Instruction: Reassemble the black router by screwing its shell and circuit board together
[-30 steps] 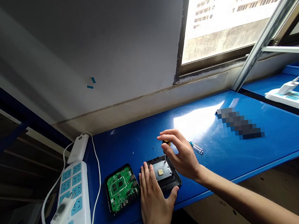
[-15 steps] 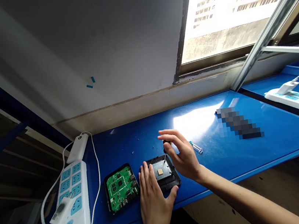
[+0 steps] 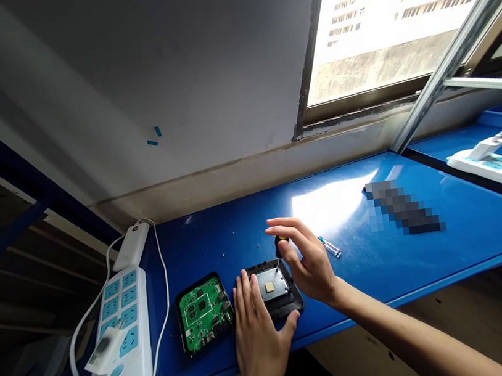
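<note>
My left hand (image 3: 257, 330) lies flat with its fingers stretched over the left side of a black plastic cover (image 3: 297, 300), thumb at the cover's near right edge. A silvery metal plate (image 3: 271, 283) with a small beige square pad (image 3: 269, 287) sits inside this cover. My right hand (image 3: 308, 261) is closed around the dark handle of a small screwdriver (image 3: 282, 247). The screwdriver's shaft slants down to the plate's upper right part, its tip near a corner. Left of my left hand rests a black casing holding a green circuit board (image 3: 203, 310).
A small clear tool with a blue end (image 3: 331, 246) lies right of my right hand. A pixelated dark object (image 3: 403, 207) is farther right. Tiny bits dot the table (image 3: 193, 239). At left stand a white power strip (image 3: 136, 353), a white box (image 3: 131, 245) and cables.
The screwdriver's handle has turned slightly in my right fingers, showing a yellow patch. My left hand stays put on the cover. The view has shifted a little.
</note>
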`<state>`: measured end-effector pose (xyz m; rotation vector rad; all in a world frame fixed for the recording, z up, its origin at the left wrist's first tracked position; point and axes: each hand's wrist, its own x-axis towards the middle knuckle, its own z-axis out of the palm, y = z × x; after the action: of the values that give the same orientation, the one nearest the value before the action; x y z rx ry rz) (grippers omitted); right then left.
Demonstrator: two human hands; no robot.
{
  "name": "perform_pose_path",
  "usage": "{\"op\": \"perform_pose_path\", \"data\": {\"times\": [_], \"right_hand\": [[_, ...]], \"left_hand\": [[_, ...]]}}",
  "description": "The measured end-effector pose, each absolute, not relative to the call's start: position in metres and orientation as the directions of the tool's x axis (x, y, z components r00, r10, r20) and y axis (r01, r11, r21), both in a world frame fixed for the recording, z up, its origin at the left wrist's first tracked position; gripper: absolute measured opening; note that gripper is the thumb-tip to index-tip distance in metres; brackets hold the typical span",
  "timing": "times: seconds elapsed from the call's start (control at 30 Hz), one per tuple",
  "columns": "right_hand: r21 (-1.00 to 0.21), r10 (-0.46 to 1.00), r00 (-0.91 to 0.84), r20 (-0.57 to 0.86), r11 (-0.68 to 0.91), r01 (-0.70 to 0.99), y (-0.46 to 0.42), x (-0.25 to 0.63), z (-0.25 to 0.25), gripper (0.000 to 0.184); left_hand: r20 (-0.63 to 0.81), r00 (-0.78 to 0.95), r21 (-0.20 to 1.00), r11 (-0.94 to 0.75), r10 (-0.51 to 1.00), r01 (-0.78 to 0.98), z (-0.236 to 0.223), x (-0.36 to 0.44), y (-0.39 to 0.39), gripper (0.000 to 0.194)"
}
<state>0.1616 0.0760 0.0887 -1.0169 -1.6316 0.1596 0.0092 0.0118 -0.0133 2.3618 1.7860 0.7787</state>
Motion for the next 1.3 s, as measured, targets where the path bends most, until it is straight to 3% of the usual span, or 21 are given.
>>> {"op": "perform_pose_path", "data": {"times": [0.1,0.2,0.37,0.5,0.67,0.93,1.13,1.3], "right_hand": [[-0.528,0.624,0.045,0.78,0.618,0.582,0.077,0.161,0.09,0.013],[-0.522,0.628,0.012,0.778,0.636,0.568,0.078,0.162,0.089,0.022],[-0.615,0.703,-0.004,0.711,0.625,0.481,0.078,0.163,0.082,0.035],[-0.599,0.684,0.028,0.729,0.617,0.51,0.078,0.163,0.084,0.016],[-0.545,0.621,0.044,0.782,0.649,0.531,0.081,0.162,0.09,0.009],[-0.652,0.722,0.023,0.692,0.611,0.45,0.08,0.161,0.081,0.032],[-0.572,0.654,0.038,0.755,0.63,0.526,0.08,0.163,0.088,0.011],[-0.564,0.653,0.021,0.757,0.636,0.527,0.084,0.164,0.09,0.016]], "left_hand": [[0.343,0.183,0.356,-0.308,0.921,0.882,-0.011,0.01,0.012,0.089],[0.331,0.184,0.354,-0.303,0.925,0.885,-0.011,0.01,0.012,0.088],[0.325,0.187,0.347,-0.301,0.927,0.888,-0.013,0.01,0.012,0.089],[0.335,0.186,0.357,-0.307,0.924,0.882,-0.012,0.01,0.012,0.089],[0.335,0.171,0.384,-0.3,0.927,0.873,-0.009,0.011,0.012,0.09],[0.327,0.174,0.371,-0.296,0.929,0.88,-0.013,0.01,0.012,0.091],[0.317,0.181,0.367,-0.297,0.931,0.882,-0.011,0.01,0.012,0.088],[0.312,0.166,0.389,-0.286,0.935,0.876,-0.012,0.01,0.011,0.089]]}}
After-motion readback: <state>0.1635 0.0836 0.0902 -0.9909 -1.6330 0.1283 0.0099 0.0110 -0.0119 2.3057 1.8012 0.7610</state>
